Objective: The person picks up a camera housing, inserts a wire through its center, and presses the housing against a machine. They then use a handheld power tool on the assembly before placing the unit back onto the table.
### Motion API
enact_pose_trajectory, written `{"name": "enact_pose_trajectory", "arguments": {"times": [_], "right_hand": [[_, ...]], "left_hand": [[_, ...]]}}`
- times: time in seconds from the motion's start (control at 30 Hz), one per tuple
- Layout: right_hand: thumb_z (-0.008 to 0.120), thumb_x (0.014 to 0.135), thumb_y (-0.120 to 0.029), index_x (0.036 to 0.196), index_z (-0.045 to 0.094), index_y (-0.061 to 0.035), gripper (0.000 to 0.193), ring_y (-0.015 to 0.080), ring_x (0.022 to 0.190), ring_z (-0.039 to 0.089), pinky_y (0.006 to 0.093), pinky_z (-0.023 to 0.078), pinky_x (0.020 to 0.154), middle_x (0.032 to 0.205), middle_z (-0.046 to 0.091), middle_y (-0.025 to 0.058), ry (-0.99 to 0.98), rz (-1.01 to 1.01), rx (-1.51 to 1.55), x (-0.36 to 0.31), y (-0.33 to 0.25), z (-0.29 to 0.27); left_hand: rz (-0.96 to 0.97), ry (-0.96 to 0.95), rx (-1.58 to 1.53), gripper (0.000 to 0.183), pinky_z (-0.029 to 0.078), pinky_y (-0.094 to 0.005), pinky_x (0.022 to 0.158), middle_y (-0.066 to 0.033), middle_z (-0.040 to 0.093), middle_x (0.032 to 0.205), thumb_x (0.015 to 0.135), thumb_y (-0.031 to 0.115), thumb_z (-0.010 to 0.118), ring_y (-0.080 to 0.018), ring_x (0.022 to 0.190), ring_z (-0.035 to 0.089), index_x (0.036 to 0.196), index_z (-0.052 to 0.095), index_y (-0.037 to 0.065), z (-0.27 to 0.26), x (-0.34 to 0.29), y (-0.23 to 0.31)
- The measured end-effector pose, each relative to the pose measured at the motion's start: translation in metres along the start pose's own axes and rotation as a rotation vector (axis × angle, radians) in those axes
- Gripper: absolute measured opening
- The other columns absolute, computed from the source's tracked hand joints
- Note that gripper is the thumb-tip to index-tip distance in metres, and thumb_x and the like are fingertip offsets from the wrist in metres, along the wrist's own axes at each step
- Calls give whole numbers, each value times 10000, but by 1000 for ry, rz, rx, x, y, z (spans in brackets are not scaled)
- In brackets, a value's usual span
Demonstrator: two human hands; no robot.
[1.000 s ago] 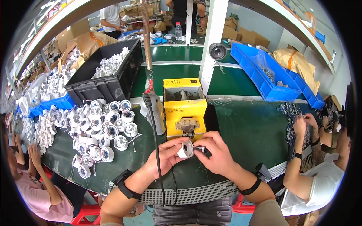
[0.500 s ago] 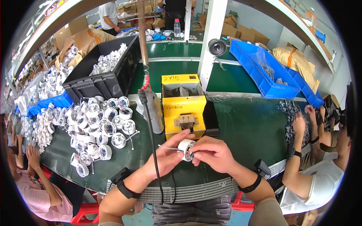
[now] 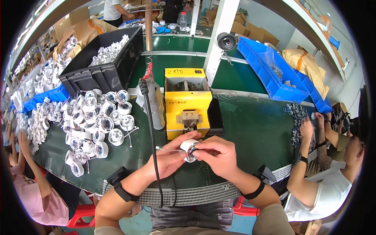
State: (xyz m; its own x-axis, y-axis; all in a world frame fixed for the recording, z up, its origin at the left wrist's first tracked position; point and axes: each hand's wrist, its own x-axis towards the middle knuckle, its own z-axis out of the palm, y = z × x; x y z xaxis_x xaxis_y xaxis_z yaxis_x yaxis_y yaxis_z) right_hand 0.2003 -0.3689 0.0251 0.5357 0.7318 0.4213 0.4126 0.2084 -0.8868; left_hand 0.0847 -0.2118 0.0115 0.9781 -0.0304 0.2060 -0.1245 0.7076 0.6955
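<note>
A small white round housing [image 3: 187, 145] with a circuit board and red wire inside is held between my hands, its open side turned to the right. My left hand [image 3: 166, 161] is closed on the housing from the left; a thin white cable with a small plug sticks out past its fingers. The fingertips of my right hand [image 3: 220, 155] pinch at the open side, and what lies between them is hidden. Just beyond my hands stands a yellow machine [image 3: 187, 102] with a metal fixture on its front.
Many similar white housings [image 3: 96, 123] are heaped at left, beside a black crate [image 3: 100, 70] of white parts. A black cable [image 3: 150, 129] hangs before a grey tool [image 3: 157, 109]. Blue bins [image 3: 270, 74] stand at far right. Co-workers sit on both sides; one person's hand [image 3: 306, 128] reaches into small dark parts.
The whole view has shifted slightly. Both hands still hold the housing, which is turned a little so more of its inside shows. The right fingers have shifted along its open side.
</note>
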Motion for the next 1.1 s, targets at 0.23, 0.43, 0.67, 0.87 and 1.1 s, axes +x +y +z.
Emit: {"name": "enact_pose_trajectory", "arguments": {"times": [0.23, 0.43, 0.67, 0.87, 1.1], "right_hand": [[759, 755, 33, 979, 665, 5, 244, 172, 912, 639, 281, 536, 747, 994, 606, 93, 20, -162, -260, 0, -2, 2], [711, 782, 68, 1096, 554, 20, 355, 183, 993, 597, 318, 495, 896, 1118, 528, 107, -102, 25, 106, 3, 9, 1], [730, 765, 72, 1062, 566, 0, 347, 136, 1005, 574, 296, 486, 888, 1057, 572, 51, -191, 339, 525, 6, 15, -5], [728, 774, 64, 1052, 576, -5, 325, 120, 947, 578, 277, 485, 861, 1018, 579, 35, -229, 291, 485, 7, 21, -11], [710, 790, 59, 1050, 592, 5, 291, 114, 891, 582, 258, 493, 817, 1015, 596, 42, -221, 338, 422, 9, 19, -10]], "left_hand": [[25, -7, 1, 711, 237, -383, 1132, -109, 241, 1536, 930, 50, 505, -228, 1373, 309, 1525, 121, 112, 7, 1, -5], [65, -37, 290, 821, 210, -349, 1131, -127, 100, 1586, 954, 81, 506, -234, 1421, 211, 1529, -76, 165, -4, 0, -5], [82, -84, 561, 836, 202, -335, 1125, -129, 81, 1589, 943, 25, 518, -209, 1442, 133, 1528, -67, 142, -2, -1, -2], [62, 113, 787, 649, 450, -311, 946, -141, 453, 1397, 908, 54, 598, -229, 1214, 512, 1478, 286, 65, 0, -5, -3], [181, 190, 1226, 526, 504, -317, 822, -196, 616, 1117, 836, 71, 660, -322, 976, 635, 1327, 483, 8, 12, -5, 10]]}}
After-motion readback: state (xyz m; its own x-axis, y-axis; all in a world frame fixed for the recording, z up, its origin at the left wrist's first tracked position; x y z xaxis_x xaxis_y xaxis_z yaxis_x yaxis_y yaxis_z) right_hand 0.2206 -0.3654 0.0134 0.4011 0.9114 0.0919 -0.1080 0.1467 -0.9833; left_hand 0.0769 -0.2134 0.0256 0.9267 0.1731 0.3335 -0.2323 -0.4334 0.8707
